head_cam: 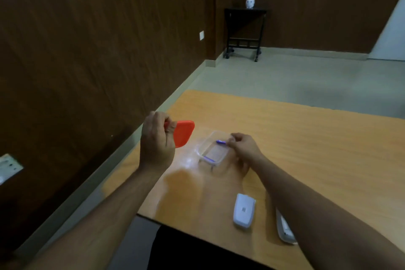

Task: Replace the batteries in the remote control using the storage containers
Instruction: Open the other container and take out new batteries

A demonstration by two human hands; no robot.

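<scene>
— So, what lies nearest on the wooden surface [306, 138]?
— A white battery cover [244, 210], and beside it the white remote control [285, 229], partly hidden under the right forearm.
— And farther out?
— A clear storage container [211, 149] with purple batteries [221, 142] inside. The right hand [244, 149] pinches one battery at the container's far rim. The left hand [156, 140] grips the orange lid [183, 132], lifted just left of the container.
— The room?
— Grey floor, dark wood-panelled walls, a black side table [245, 28] in the far corner carrying a small white pot [250, 3].
</scene>
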